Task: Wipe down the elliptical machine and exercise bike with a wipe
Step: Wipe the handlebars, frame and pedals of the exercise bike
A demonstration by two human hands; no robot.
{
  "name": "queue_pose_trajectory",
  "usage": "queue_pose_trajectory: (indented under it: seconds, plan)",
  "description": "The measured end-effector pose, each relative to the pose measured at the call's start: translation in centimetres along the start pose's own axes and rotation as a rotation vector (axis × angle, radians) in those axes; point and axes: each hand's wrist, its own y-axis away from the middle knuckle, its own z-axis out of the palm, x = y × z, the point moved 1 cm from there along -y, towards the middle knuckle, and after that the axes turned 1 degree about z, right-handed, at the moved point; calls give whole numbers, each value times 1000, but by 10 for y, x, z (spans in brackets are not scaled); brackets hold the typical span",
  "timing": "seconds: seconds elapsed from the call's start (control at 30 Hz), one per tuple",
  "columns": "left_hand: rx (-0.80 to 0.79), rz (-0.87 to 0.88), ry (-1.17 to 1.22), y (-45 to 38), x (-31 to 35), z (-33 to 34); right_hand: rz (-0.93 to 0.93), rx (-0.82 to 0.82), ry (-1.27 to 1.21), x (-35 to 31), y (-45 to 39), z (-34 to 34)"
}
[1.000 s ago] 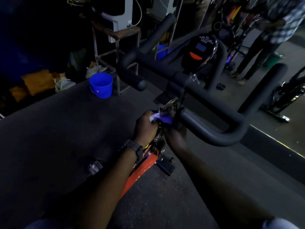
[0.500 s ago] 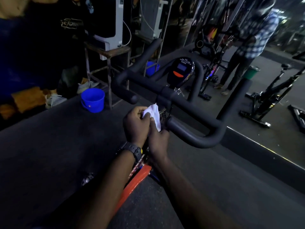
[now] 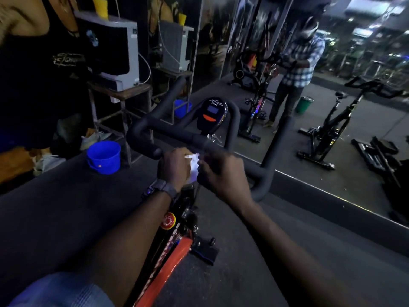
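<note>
An exercise bike with black padded handlebars (image 3: 170, 131) and an orange-and-black frame (image 3: 174, 251) stands right in front of me. Its small console (image 3: 212, 114) sits behind the bars. A crumpled white wipe (image 3: 193, 166) is held between both hands, just above the bar's centre clamp. My left hand (image 3: 174, 168), with a watch on its wrist, grips the wipe from the left. My right hand (image 3: 223, 176) pinches the wipe from the right. The part of the bar under my hands is hidden.
A blue bucket (image 3: 104, 157) stands on the dark floor at the left, beside a metal stand (image 3: 124, 100) carrying a white appliance. A large wall mirror (image 3: 332, 85) ahead reflects a person in a checked shirt, other bikes and a green bin.
Both hands have risen with the wipe from low by the stem to the level of the handlebar centre. My view has tilted upward, showing more of the mirror.
</note>
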Motion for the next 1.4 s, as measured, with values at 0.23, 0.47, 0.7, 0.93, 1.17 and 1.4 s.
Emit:
queue_pose_trajectory:
  seconds: [0.23,0.47,0.7,0.93,1.17,1.4]
  plan:
    - [-29,-234,101,-5,-24,-2,-171,-525,350,23,-73,49]
    - [-129,-212,304,-3,-23,-6,-188,-393,723,24,-102,30]
    - [-117,-75,82,-2,-15,0,-409,-326,730,43,-106,26]
    - [-150,-37,44,-8,0,13,-299,-232,549,67,-108,11]
    - [-191,5,-17,-12,9,14,-383,-246,548,88,-100,-29]
    - [-308,253,-224,-24,35,15,-507,-333,650,90,-88,-20]
